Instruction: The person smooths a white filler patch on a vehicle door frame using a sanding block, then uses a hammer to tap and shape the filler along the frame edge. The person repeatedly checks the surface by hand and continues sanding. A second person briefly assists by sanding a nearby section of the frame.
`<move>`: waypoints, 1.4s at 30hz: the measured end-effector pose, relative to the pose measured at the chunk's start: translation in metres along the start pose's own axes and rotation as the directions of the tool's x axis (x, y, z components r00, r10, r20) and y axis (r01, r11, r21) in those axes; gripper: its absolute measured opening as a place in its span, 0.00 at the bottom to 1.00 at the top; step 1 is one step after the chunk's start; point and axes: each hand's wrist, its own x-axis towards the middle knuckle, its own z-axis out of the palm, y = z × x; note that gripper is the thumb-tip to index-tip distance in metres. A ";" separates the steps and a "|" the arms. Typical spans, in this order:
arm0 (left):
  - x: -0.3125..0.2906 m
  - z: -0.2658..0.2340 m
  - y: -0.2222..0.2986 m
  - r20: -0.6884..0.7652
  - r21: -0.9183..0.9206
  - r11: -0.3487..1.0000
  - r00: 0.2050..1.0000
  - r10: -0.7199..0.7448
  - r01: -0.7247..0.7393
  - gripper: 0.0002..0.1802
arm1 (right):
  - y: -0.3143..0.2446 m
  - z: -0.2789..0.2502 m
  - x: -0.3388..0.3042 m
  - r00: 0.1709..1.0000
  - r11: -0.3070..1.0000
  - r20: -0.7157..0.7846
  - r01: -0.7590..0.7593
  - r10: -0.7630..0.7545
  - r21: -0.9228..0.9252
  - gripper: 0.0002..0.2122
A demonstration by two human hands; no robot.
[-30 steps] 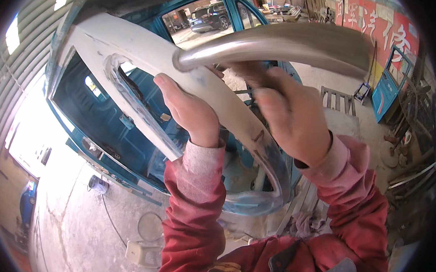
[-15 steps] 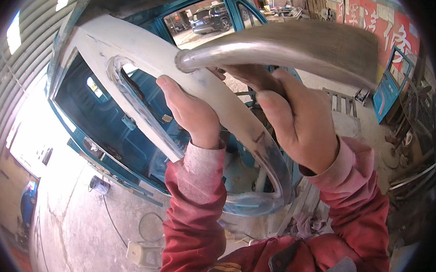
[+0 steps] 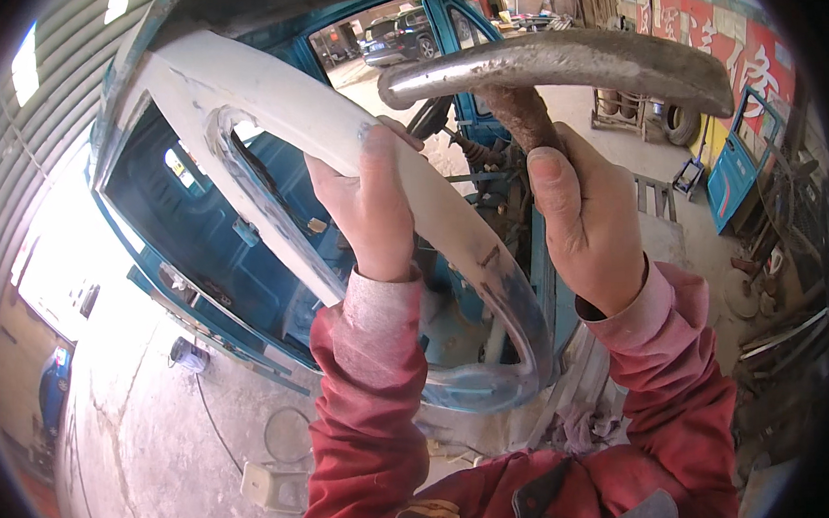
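My right hand (image 3: 588,214) is closed around the brown handle of a body hammer (image 3: 573,61). Its long, slightly curved metal head lies crosswise above the hand, apart from the vehicle's frame. My left hand (image 3: 374,209) wraps round the whitish door pillar (image 3: 445,210), with the thumb lying over its face and fingertips showing at the far edge. This pillar belongs to a stripped blue vehicle cab (image 3: 281,219), and its surface is patched with pale filler and dark scuffs. An opening runs along the left side of the pillar; blue interior panels show through it.
A blue loose door (image 3: 746,171) leans at the right near scrap metal. Beyond the cab stands a dark car (image 3: 401,36). On the concrete floor are a bucket (image 3: 189,354), a pale stool (image 3: 274,485) and a thin cable (image 3: 215,424).
The hammer has shifted slightly right and tilted, its blur gone. My left hand has turned from lying against the pillar's side to gripping around it, thumb now across the front.
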 end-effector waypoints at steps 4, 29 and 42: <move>-0.004 -0.001 -0.004 -0.064 -0.264 0.960 0.991 -0.117 0.096 0.21 | 0.002 0.005 -0.006 0.999 0.999 -0.007 0.035 -0.035 0.026 0.15; -0.003 -0.001 -0.014 -0.302 -0.025 0.999 0.952 -0.038 0.032 0.30 | 0.002 0.006 -0.011 0.959 0.960 0.052 0.280 -0.278 -0.021 0.18; -0.003 0.003 -0.009 -0.294 -0.179 0.976 0.940 -0.173 0.124 0.31 | 0.001 0.011 -0.008 0.989 0.970 0.148 0.022 0.015 -0.243 0.15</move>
